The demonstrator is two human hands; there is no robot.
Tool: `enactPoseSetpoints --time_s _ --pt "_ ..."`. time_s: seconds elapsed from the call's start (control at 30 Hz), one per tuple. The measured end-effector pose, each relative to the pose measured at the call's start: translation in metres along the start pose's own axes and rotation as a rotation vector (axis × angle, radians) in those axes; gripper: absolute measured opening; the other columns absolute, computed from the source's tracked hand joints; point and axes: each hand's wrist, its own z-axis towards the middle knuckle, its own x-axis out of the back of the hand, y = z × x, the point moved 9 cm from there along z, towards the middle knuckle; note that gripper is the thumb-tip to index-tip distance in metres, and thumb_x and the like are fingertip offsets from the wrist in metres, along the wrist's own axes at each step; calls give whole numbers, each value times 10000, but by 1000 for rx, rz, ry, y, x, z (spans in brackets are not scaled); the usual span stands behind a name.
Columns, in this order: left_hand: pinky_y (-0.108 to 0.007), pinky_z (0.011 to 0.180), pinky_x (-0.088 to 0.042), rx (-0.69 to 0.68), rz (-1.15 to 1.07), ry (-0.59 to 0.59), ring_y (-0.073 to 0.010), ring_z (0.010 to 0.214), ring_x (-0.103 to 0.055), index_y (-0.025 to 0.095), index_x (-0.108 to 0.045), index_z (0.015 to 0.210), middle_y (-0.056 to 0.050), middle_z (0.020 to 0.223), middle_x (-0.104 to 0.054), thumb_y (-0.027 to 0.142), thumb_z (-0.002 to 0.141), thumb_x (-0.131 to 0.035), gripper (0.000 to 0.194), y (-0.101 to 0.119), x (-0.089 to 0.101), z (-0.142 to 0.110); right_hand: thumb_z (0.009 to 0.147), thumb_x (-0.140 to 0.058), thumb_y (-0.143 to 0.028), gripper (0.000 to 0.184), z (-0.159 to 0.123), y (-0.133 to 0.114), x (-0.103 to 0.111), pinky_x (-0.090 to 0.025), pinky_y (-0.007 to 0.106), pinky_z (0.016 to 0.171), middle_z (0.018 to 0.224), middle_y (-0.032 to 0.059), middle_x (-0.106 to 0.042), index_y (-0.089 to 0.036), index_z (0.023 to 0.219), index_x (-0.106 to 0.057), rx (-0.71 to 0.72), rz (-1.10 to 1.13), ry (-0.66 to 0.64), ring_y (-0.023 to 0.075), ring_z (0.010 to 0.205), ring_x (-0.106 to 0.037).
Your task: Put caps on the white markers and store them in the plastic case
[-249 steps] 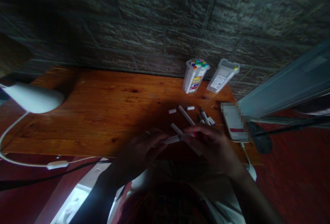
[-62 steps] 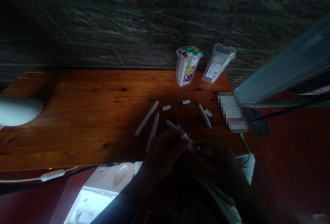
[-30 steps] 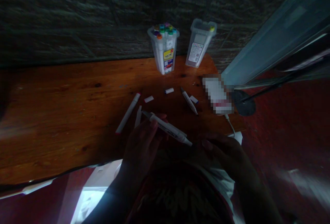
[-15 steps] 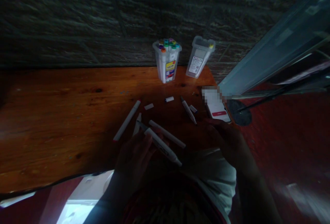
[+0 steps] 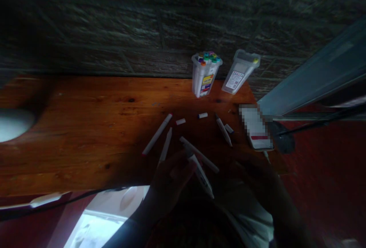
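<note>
My left hand (image 5: 174,175) is closed around an uncapped white marker (image 5: 203,179) with a dark tip end, held slanting over the table's front edge. Beneath and beside it lie a capless white marker (image 5: 166,145), a white marker with red ends (image 5: 157,134) and another white marker (image 5: 210,160). My right hand (image 5: 254,170) is in deep shadow at the front edge, just below the phone (image 5: 259,133); its fingers are too dark to make out. Farther back are an uncapped marker (image 5: 223,130) and loose caps, including a red-edged cap (image 5: 180,122) and a dark-edged cap (image 5: 203,115).
A clear tub (image 5: 197,78) full of colour-capped markers stands near the brick wall. Right of it is a second tub (image 5: 241,63) holding a yellow-capped marker. A white rounded object (image 5: 14,124) sits at the left. A grey post (image 5: 309,72) rises beyond the table's right end.
The view has swung left, bringing the white rounded object into sight. My right hand has drawn back from the phone. The marker in my left hand is tilted more steeply.
</note>
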Motion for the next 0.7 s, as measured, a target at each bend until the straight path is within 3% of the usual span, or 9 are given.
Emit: enactPoseSetpoints --time_s 0.13,0.37,0.5,0.57,0.63,0.7 --pt "-263 687 -539 24 9 -40 -198 788 -672 167 -757 984 -77 858 -737 447 879 -652 317 5 -5 -3 912 -636 -367 224 0 0 -3 -622 304 767 1083 63 -758 -267 1097 -715 9 -70 -25 222 940 -734" --pt "-222 640 -486 100 -23 -140 -157 737 -619 167 -757 869 -48 808 -710 388 831 -714 229 2 -18 -9 956 -544 -318 167 -15 -23 -20 -598 236 681 918 47 -736 -281 1020 -694 194 4 -37 184 822 -714" --pt "-206 596 -437 174 -140 -171 -124 681 -576 159 -757 855 -33 770 -681 421 832 -721 266 -11 -26 -11 936 -593 -313 226 -27 -40 -54 -602 263 796 1070 49 -734 -342 1128 -709 371 49 -288 196 952 -716" --pt "-197 561 -408 215 -227 -157 -105 633 -542 151 -744 831 -22 736 -652 448 809 -740 299 -18 -29 -13 943 -585 -345 247 -30 -40 -68 -608 263 768 1076 52 -741 -351 1144 -729 366 24 -385 198 930 -726" --pt "-192 512 -369 262 -279 -160 -88 569 -495 148 -726 832 -5 683 -609 491 802 -734 345 -22 -32 -15 945 -581 -367 228 -29 -39 -71 -609 253 716 996 40 -757 -358 1081 -765 343 -39 -375 191 860 -735" --pt "-192 465 -318 278 -211 -205 -79 501 -442 148 -706 780 15 594 -551 530 856 -658 393 -20 -32 -15 920 -617 -394 201 -30 -42 -61 -611 266 695 949 28 -765 -382 1035 -782 385 -70 -276 201 830 -739"
